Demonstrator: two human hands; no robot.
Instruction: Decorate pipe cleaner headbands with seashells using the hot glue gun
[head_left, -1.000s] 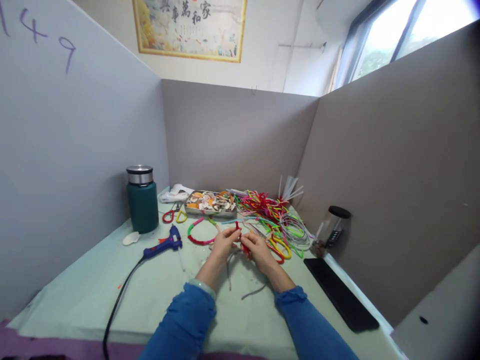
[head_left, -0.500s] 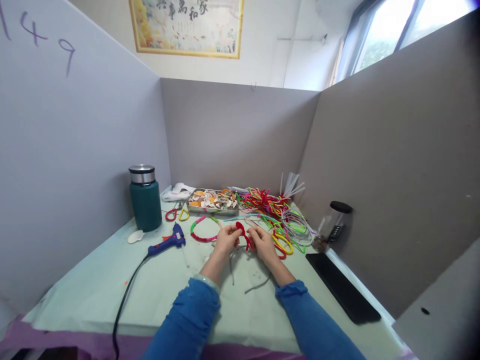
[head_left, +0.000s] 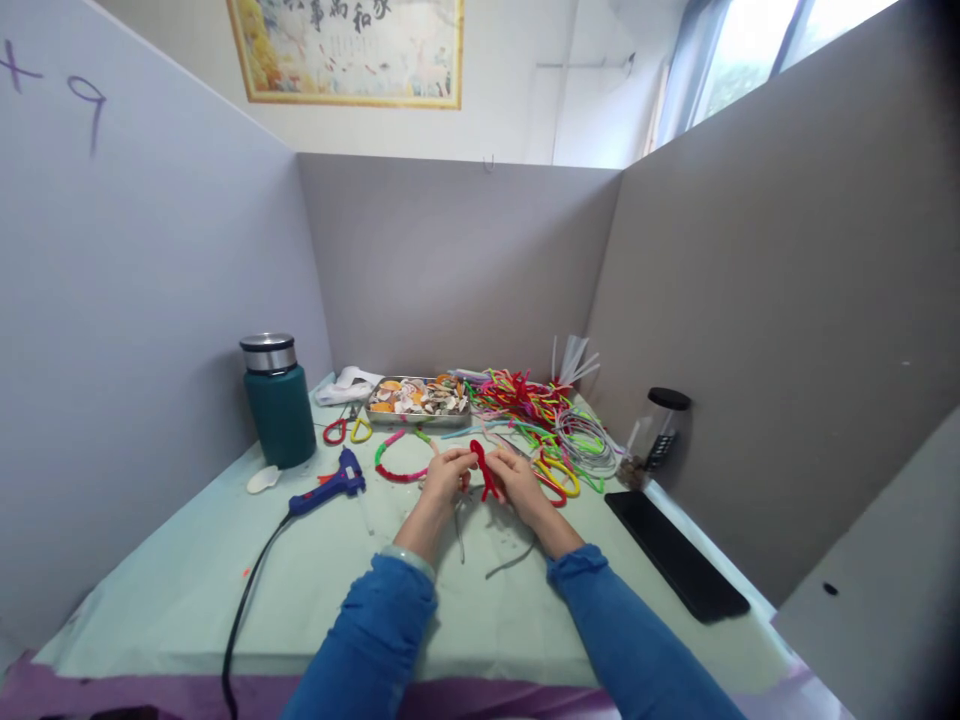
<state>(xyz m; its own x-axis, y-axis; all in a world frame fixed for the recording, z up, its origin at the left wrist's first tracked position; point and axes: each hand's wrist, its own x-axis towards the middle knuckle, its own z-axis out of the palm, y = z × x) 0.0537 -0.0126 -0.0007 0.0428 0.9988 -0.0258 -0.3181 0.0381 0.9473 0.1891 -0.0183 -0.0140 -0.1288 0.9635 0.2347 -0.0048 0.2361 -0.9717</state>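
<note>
red fuzzy stem (head_left: 482, 468), lower centre; pinched by my left hand (head_left: 445, 478) and right hand (head_left: 519, 487); i judge it light, pliable, best held mid-length.

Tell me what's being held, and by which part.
A red fuzzy strip, pinched near its upper end by the left hand; the right hand apparently holds its side, exact spot unclear.

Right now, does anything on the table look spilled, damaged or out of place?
Nothing looks clearly spilled or damaged. Two bits seem slightly stray: a small orange scrap lying alone by the black cord, and a grey strand near the right hand, away from the grey coil at the back right.
</note>
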